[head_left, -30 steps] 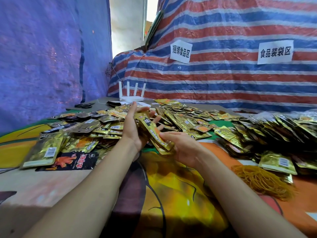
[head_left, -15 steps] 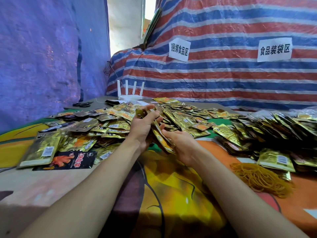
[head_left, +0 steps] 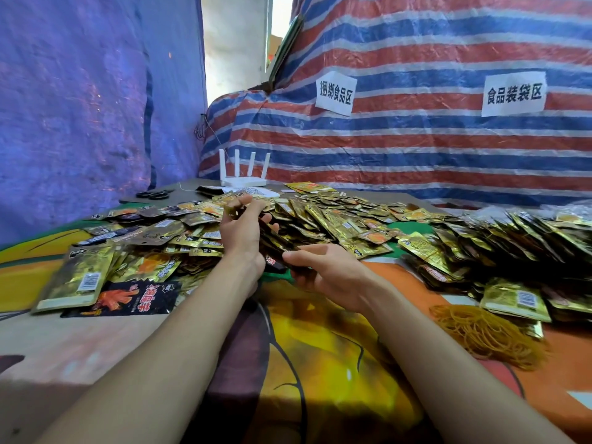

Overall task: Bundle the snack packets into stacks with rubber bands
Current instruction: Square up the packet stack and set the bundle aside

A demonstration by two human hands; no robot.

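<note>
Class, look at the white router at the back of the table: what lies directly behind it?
Behind the white router hangs a red, white and blue striped tarp, draped over something bulky. What the tarp covers cannot be seen. A thin cable runs down the tarp's left edge toward the router.

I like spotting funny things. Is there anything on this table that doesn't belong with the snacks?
Yes. A white router with four upright antennas stands at the far edge, and black scissors lie to its left. Neither is a snack. The rest fits: loose snack packets spread across the table and a rubber band pile at the right.
</note>
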